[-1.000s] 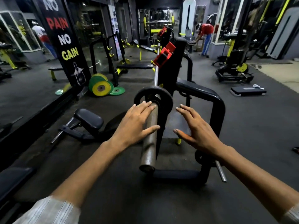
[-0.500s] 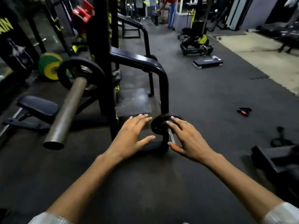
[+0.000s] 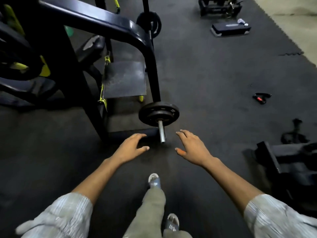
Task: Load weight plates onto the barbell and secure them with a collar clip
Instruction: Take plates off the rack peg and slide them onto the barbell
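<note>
Nearest the camera: two feet in sandals, one (image 3: 154,180) ahead of the other (image 3: 173,220), on the dark rubber floor (image 3: 214,117). Two light striped sleeves are pushed up the forearms.

Left hand (image 3: 130,146): palm down, fingers extended and spread, holding nothing. It is just left of the free end of the storage peg (image 3: 161,132), over the frame's base bar. Contact with that bar cannot be determined.

Right hand (image 3: 192,148): palm down, fingers spread wide, holding nothing. It is just right of the peg's end and apart from it.

Holder: the steel peg projects from the foot of the black rack frame (image 3: 151,66) toward the person. It carries one visible black weight plate (image 3: 158,114), seated at the frame end, with the outer length of the peg bare. Whether further plates sit behind it cannot be determined. Neither hand touches the plate.

Farther along the frame, a second black plate (image 3: 148,24) hangs on another peg.

Floor items to the right: one small black-and-red object (image 3: 261,97), and beyond it one step platform (image 3: 230,30).

Count: hands two, plates seen two, pegs loaded two.
</note>
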Demonstrator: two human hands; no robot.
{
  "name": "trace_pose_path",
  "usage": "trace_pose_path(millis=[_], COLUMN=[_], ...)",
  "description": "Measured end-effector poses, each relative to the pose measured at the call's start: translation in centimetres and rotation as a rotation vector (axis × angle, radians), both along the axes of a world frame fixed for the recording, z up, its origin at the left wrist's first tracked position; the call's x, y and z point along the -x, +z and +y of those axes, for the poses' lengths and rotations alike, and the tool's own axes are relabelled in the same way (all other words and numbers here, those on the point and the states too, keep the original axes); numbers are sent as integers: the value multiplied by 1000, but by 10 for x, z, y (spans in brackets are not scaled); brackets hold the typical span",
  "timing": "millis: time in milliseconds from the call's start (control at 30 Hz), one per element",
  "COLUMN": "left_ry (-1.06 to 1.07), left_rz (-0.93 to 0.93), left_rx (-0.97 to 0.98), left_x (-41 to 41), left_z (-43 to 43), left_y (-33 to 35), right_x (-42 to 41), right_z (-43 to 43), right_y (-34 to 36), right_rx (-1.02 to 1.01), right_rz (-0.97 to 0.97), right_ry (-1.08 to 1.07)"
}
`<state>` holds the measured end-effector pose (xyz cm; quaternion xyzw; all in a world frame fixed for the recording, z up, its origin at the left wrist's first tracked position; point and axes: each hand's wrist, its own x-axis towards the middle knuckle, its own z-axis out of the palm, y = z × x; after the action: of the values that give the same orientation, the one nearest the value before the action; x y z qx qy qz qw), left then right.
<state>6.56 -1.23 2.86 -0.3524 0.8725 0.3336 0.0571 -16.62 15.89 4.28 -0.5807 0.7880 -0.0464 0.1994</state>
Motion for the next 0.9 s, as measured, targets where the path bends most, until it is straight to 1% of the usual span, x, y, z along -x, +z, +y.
trace_pose_path(millis=[167,367,433,500,567,733,900], left_ry=[65,184,209,246,259,343,277], left_rz=[-75,-94,-78,-71,-31,50,61], left_rx=[-104,-152,-154,-181,-174,-169,-71], left_x=[45,86,92,109,118,138,129], left_z=[-61,-122,-123,-144,-147,-166,-170], left_y=[-54,-123,-131,-177,-180,-220,-233], right_x=[34,70,74,91,96,104,97], right_z=[-52,-120,-136,-172,-186,-211,-218], right_y=[-45,-106,-112,-154,-157,-202,-217], right_rx=[-115,-188,-162,-134,-88,-11,110], right_rz=[-74,-126,-118,-124,-107,-18,-2], right_ry=[-72,-66,-66,-50,-59,-75,-131])
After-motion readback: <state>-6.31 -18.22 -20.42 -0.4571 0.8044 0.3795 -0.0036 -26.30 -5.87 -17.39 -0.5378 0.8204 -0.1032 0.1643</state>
